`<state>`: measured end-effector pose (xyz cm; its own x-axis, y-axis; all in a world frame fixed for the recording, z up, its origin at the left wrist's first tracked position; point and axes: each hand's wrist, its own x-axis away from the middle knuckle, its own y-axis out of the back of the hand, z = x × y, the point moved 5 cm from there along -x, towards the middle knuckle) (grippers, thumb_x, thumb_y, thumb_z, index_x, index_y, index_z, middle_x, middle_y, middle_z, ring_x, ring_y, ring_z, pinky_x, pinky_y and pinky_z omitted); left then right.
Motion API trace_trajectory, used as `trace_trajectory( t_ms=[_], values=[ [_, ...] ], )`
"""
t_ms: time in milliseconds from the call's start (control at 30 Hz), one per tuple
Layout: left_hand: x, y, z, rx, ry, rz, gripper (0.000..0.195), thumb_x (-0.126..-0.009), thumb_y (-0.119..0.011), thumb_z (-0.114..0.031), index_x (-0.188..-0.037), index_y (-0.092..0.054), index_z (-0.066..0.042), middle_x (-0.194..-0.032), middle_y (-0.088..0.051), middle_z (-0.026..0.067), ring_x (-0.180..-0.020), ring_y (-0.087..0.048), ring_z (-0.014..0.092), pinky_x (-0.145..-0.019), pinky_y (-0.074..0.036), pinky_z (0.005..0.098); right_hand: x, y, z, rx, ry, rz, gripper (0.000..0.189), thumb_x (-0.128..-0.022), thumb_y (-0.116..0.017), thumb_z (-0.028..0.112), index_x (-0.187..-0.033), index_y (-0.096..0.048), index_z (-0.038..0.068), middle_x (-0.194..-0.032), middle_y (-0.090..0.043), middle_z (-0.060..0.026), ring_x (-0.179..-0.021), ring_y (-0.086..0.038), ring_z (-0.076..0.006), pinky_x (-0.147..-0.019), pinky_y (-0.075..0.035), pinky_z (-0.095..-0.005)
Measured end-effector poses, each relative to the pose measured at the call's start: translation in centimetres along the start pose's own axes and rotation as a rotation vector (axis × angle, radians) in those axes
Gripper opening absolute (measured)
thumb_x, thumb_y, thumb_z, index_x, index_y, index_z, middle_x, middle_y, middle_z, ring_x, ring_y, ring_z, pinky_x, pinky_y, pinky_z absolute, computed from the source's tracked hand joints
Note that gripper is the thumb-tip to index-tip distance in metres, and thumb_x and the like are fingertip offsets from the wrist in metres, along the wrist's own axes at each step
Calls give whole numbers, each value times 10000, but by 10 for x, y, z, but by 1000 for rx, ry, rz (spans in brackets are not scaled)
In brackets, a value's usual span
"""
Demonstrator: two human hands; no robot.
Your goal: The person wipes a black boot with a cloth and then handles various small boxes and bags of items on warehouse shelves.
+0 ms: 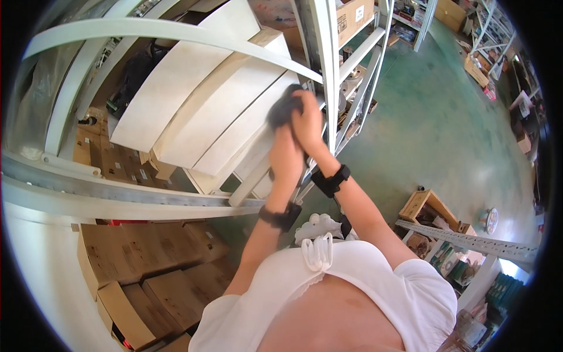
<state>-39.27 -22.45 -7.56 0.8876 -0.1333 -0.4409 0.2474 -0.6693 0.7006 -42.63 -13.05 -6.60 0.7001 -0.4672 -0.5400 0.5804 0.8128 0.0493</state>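
Observation:
Both of my hands are raised in front of me, close together, at a blurred black object (286,105) whose kind I cannot tell. My right hand (308,121) has its fingers curled over the object's right side. My left hand (286,154) is just below it, partly blurred, and its fingers are hidden behind the object. Each wrist wears a black strap with a small black box. Behind the hands, large white panels (228,105) lie tilted on a shelf of the white metal rack (330,66).
Cardboard boxes (132,251) are stacked at the lower left. The rack's beam (176,204) crosses on the left. Green floor (422,132) stretches to the right, with a round stool (491,221) and an open wooden box (415,207) near another shelf at the lower right.

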Motion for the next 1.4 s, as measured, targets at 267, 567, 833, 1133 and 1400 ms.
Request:
trace_trajectory(
  t_ms=[267, 567, 833, 1133, 1400],
  values=[
    [12, -2, 18, 52, 261, 190, 336, -866, -457, -231, -1143, -471, -43, -1097, -539, 188, -973, -522, 374, -795, -426, 400, 7, -9, -22, 199, -205, 113, 245, -721, -456, -19, -964, -450, 20, -823, -559, -238, -755, -527, -445, -668, -418, -492],
    [111, 89, 54, -107, 321, 67, 344, -844, -523, -164, -1135, -470, 12, -1057, -544, 209, -963, -512, 381, -809, -411, 387, 97, -53, 58, 84, 17, 419, 277, -660, -500, -22, -927, -456, 41, -784, -534, -157, -757, -531, -340, -638, -436, -428],
    [119, 86, 49, 79, 325, 133, 346, -834, -534, -149, -1126, -471, 25, -1036, -543, 229, -944, -512, 394, -806, -405, 389, 112, -58, 72, 44, 175, 771, 290, -658, -528, 30, -944, -495, 65, -854, -551, -121, -821, -538, -319, -693, -448, -402],
    [44, 19, 9, 251, -29, 185, 428, -832, -562, -214, -1183, -450, 4, -1112, -534, 211, -1028, -514, 353, -861, -407, 365, 31, 20, -28, 3, -252, -67, 383, -765, -488, -9, -1145, -466, 32, -900, -546, -122, -808, -541, -208, -722, -441, -295],
    [22, -9, 0, 332, 14, 288, 390, -839, -512, -173, -1194, -446, -23, -1082, -551, 202, -994, -529, 352, -819, -415, 375, -2, -2, -27, 429, -94, -84, 414, -789, -456, 75, -1195, -442, -2, -920, -533, -212, -868, -518, -375, -761, -423, -448]
  ],
)
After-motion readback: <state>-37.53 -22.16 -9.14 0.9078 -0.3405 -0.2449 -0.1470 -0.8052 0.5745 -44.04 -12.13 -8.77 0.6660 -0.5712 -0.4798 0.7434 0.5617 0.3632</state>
